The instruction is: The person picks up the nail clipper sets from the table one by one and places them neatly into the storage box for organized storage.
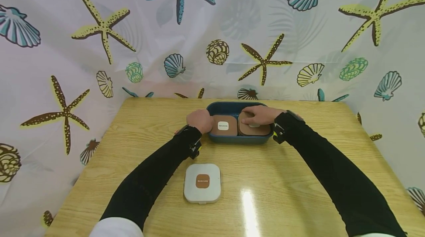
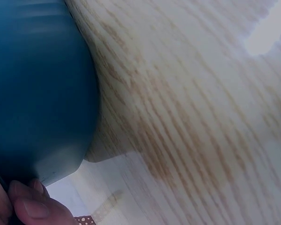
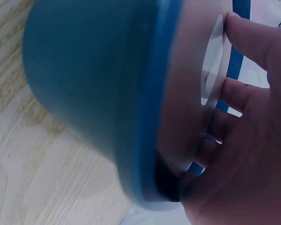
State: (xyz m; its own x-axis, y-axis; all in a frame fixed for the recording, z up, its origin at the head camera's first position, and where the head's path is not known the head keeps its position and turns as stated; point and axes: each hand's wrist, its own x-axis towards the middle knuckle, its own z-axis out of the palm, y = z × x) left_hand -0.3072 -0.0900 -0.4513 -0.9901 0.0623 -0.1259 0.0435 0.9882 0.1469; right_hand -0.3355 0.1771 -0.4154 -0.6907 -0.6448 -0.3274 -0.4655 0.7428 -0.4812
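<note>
Bin (image 1: 239,140) near back table edge (image 1: 159,99)

Black sleeves (image 1: 146,178); white upper sleeves (image 1: 116,227); wrist devices (image 1: 195,149).

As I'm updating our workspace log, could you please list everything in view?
Bin: 1, blue, far part of the table
Brown cases: 2, brown, side by side inside the bin
White case: 1, white, on the table, nearer the person
Labels: 3, two white, one brown, on the cases
Table: 1, light wood, beneath the bin
Patterned cloth: at least 1, mainly white, behind and beside the table
Wrist gear: count unclear, mostly black, on both wrists
Sleeves: 2, black, on both arms
Left grip: 1, bare, at the bin's left end
Right grip: 1, bare, on the right brown case
</note>
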